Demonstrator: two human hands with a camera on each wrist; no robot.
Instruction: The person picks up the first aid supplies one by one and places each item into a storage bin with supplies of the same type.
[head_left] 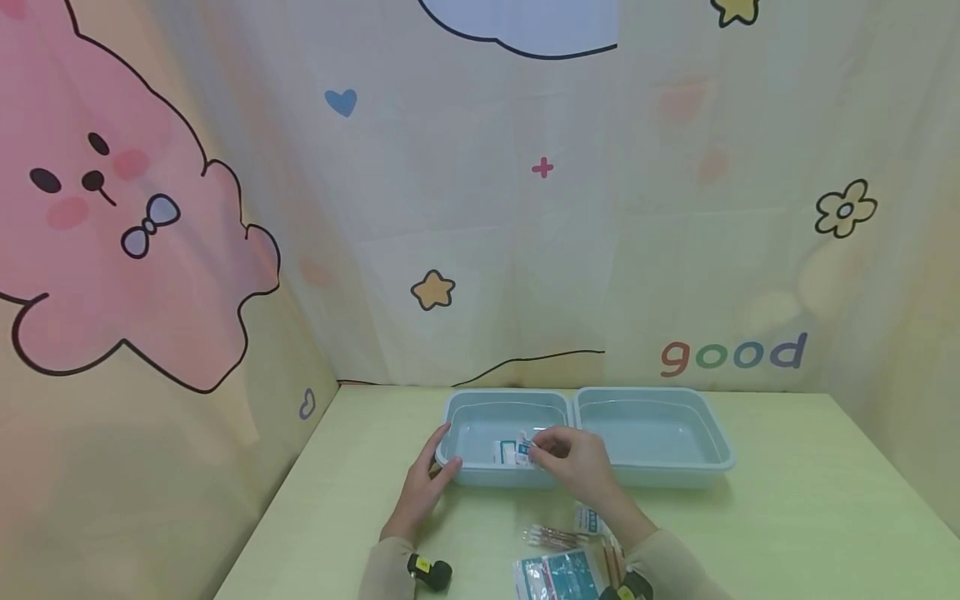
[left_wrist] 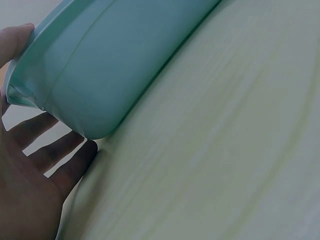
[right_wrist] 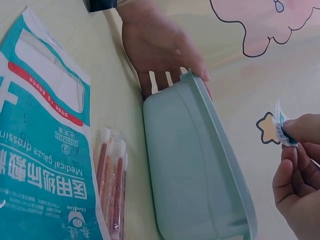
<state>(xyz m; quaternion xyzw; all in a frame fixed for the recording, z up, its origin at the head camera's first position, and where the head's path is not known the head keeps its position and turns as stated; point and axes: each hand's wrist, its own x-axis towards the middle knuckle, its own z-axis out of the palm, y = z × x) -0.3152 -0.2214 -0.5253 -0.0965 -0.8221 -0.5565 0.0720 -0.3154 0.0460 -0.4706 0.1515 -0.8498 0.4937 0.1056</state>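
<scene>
Thumb and fingertips of my left hand rest at the near left corner of the left pale blue plastic bin; in the left wrist view its lower fingers are straight and spread beside the bin's end. Over this bin's front part, my right hand pinches a small white-and-blue packet between thumb and fingers. Another small white-and-blue packet lies inside the bin, just left of the pinched one. In the right wrist view, the held packet shows above the bin's rim.
A matching bin stands against the first on the right. Nearer me lie a medical gauze dressing pouch, a clear-wrapped bundle of brownish sticks with white tips and another small packet. A printed curtain hangs behind the table.
</scene>
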